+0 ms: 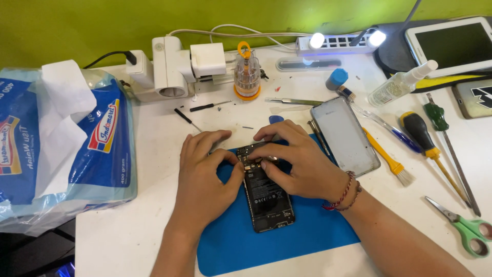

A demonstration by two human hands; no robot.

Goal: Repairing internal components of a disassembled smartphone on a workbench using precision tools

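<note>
An opened smartphone (267,197) lies back-up on a blue mat (307,231), its black battery and circuit board exposed. My left hand (205,174) rests on the phone's left side, thumb pressing near the upper board. My right hand (297,161) covers the phone's top edge, fingers curled and pinching at the board; whatever small part is between the fingertips is hidden. A beaded bracelet circles my right wrist. The phone's grey back cover (344,134) lies face down just right of my right hand.
A tissue pack (61,138) sits at the left. White plug adapters (169,66) and a screwdriver-bit holder (246,72) stand at the back. Small screwdrivers (207,107), tweezers (292,101), a spray bottle (400,84), a brush (389,159), large screwdrivers (425,136), scissors (464,228) and a tablet (453,43) lie around.
</note>
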